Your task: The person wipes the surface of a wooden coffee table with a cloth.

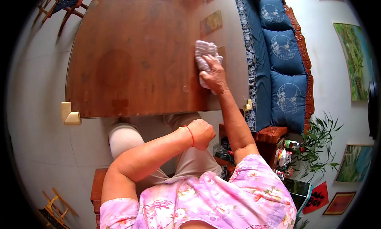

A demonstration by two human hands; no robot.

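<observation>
My right hand (214, 75) presses a folded, striped cloth (205, 49) flat against the brown wooden table (139, 62), near its right side. The fingers lie over the cloth and grip it. The tabletop is glossy and mirrors a picture. My left hand (203, 134) is curled into a fist above my lap, just short of the table's near edge, with a red string bracelet (191, 136) around the wrist. Nothing shows in this fist, though its palm side is turned away.
Pale corner guards cover the table's near left corner (70, 114) and near right corner (248, 105). Along the right runs a carved bench with blue cushions (288, 98). A leafy plant (317, 139) and bottles (222, 151) stand at the lower right. A folding stool (67, 4) is at the upper left.
</observation>
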